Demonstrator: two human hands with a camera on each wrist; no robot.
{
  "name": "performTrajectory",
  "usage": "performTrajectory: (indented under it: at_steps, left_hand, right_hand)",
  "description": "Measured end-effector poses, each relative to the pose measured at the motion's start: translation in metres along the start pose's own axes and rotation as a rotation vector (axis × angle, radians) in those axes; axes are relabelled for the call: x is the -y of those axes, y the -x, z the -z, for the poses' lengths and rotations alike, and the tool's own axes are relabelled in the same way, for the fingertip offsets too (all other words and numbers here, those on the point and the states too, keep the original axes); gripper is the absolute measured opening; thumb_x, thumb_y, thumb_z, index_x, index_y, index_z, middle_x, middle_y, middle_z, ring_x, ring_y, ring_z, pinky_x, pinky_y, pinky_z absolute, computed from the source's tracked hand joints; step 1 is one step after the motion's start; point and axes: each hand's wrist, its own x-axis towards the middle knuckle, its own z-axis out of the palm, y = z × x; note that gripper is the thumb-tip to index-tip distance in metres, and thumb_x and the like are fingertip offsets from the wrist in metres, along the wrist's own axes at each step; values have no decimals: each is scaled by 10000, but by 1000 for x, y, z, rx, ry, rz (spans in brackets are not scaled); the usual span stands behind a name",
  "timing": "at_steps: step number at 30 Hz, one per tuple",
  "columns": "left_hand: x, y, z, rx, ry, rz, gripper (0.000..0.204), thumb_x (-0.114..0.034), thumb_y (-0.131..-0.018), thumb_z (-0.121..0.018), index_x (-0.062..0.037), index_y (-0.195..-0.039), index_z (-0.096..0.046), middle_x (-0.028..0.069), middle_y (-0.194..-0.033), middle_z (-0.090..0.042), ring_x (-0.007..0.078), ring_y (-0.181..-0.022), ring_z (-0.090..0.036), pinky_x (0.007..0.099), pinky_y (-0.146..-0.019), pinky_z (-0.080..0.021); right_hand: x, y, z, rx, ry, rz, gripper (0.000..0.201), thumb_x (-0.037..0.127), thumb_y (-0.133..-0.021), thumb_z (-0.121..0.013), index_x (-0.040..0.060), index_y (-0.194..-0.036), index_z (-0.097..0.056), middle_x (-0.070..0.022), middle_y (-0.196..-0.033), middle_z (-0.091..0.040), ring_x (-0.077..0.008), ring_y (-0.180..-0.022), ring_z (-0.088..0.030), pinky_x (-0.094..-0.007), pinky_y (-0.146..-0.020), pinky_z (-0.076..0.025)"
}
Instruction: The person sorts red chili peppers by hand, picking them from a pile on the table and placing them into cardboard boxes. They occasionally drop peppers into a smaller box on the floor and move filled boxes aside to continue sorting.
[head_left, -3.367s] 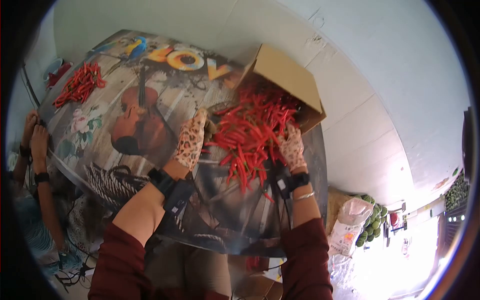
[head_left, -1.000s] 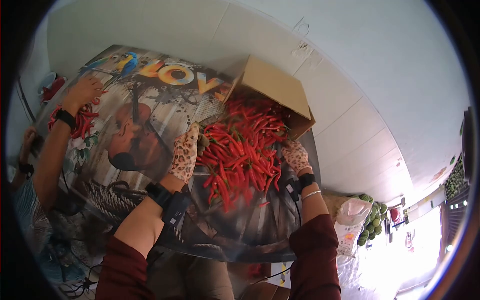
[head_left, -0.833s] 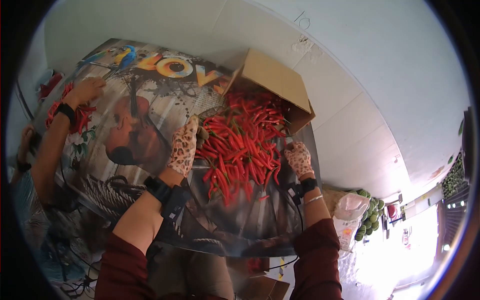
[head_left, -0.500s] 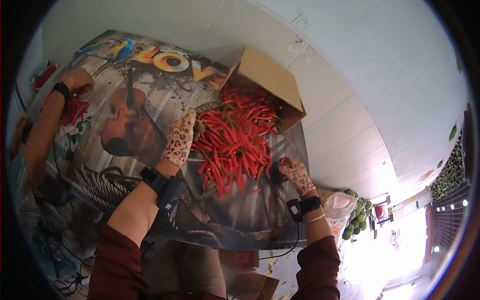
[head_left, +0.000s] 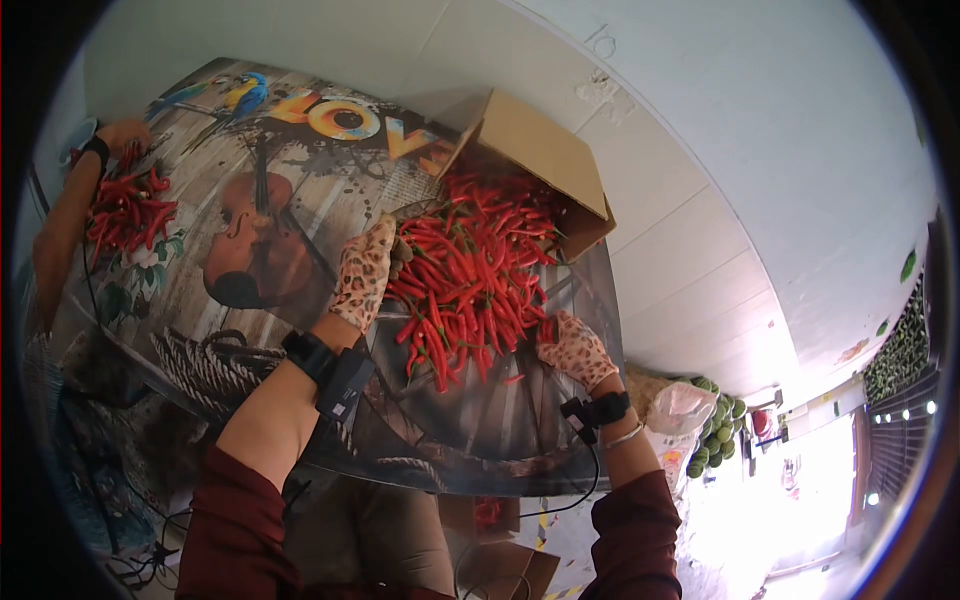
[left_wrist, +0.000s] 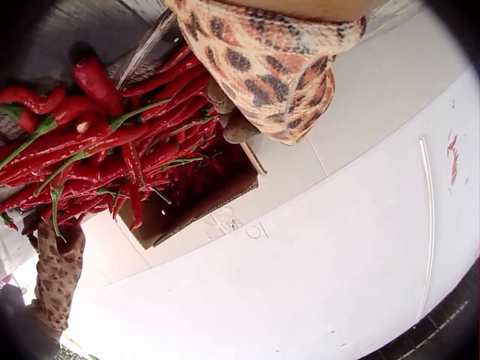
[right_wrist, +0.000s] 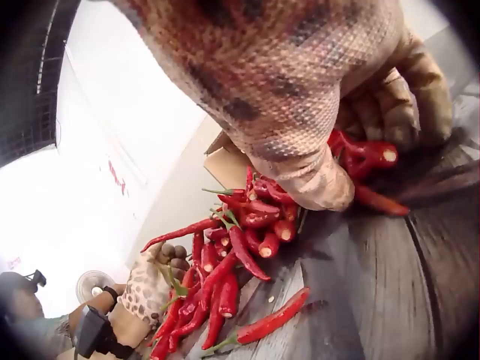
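Observation:
A heap of red chili peppers (head_left: pixel 465 275) spills out of a cardboard box (head_left: pixel 545 150) lying on its side on the table. Both hands wear leopard-print gloves. My left hand (head_left: pixel 364 272) is at the left edge of the heap, its brown fingertips right against the chilies; I cannot tell whether it pinches one. At the heap's near right edge, my right hand (head_left: pixel 577 350) holds a few chilies (right_wrist: pixel 367 156), its fingers curled round them in the right wrist view. A single chili (right_wrist: pixel 274 316) with a green stem lies on the tabletop below that hand.
Another person's hand (head_left: pixel 125 135) is by a smaller pile of chilies (head_left: pixel 130 215) at the table's far left. A wall (head_left: pixel 690 220) runs behind the box. Beyond the table's right side are a white sack (head_left: pixel 680 410) and round green fruits (head_left: pixel 718 440).
My right hand has drawn back from near the box opening, then shifted left toward the heap's near edge. My left hand stays beside the heap. The other person's hand reached into the small pile, then moved left.

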Motion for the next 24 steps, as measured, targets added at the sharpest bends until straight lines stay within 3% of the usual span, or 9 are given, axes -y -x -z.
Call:
performTrajectory:
  at_steps: [2, 9, 12, 14, 15, 17, 18, 20, 24]
  left_hand:
    - [17, 7, -23, -344, -182, -312, 388, -286, -954, -528, 89, -991, -619, 145, -745, -662, 182, -543, -629, 272, -481, -531]
    - [17, 14, -38, -279, -21, -386, 308, -202, -958, -520, 87, -954, -627, 140, -732, -659, 156, -496, -604, 245, -434, -501]
    - [11, 15, -35, -62, 146, -214, 322, -225, -958, -524, 70, -910, -641, 122, -726, -656, 144, -481, -589, 233, -412, -477]
    - [5, 23, -68, -411, -135, -275, 350, -269, -957, -529, 43, -860, -653, 90, -693, -646, 126, -460, -563, 222, -399, -449]
    - [-6, 34, -86, -410, -136, -274, 350, -269, -957, -529, 43, -860, -653, 90, -693, -646, 126, -460, -563, 222, -399, -449]
    - [-27, 54, -117, -450, -584, -9, 506, -278, -1018, -303, 40, -1410, -282, 234, -1370, -425, 302, -1227, -484, 422, -1001, -449]
    - [-21, 47, -115, -454, -590, -11, 506, -278, -1018, -303, 40, -1410, -282, 234, -1370, -425, 302, -1227, -484, 422, -1001, -449]
    - [-3, 32, -105, -639, -354, -308, 370, -297, -958, -526, 7, -795, -659, 47, -635, -626, 91, -437, -516, 215, -404, -415]
    - [-1, 42, -111, -517, -194, -375, 363, -283, -962, -516, 2, -794, -664, 47, -659, -632, 95, -434, -515, 213, -397, -408]
  right_hand:
    - [-4, 2, -5, -76, 79, 29, 583, 348, -761, -641, -23, -1197, -531, -220, -1205, -567, -341, -1154, -531, -382, -974, -417]
    - [-2, 7, 6, -64, -146, -79, 339, 204, -777, -590, -5, -1043, -561, -201, -895, -631, -331, -857, -631, -391, -740, -491]
    - [-44, -17, 0, -111, -424, -119, 269, 152, -794, -561, -5, -1012, -557, -173, -801, -619, -303, -722, -635, -361, -632, -499]
    - [-55, -28, -2, -165, -547, -83, 251, 132, -802, -548, -5, -1013, -557, -160, -775, -611, -287, -676, -630, -342, -595, -498]
    - [-48, -35, 2, -174, -626, -76, 229, 121, -812, -549, -16, -996, -549, -168, -799, -611, -272, -683, -624, -346, -607, -501]
    - [-36, -49, 3, -183, -710, -67, 208, 110, -822, -550, -28, -979, -542, -175, -823, -611, -258, -689, -617, -351, -618, -505]
    - [-29, -58, 1, -251, -459, 8, 254, 132, -827, -558, -26, -1023, -533, -188, -868, -619, -299, -765, -618, -371, -682, -504]
    - [-16, -70, -6, -314, -212, 87, 300, 155, -831, -567, -25, -1067, -524, -200, -913, -627, -341, -842, -618, -391, -746, -503]
    - [-5, -78, -11, -271, 38, 68, 377, 230, -838, -564, -18, -1119, -523, -239, -1050, -614, -399, -1032, -566, -435, -893, -451]
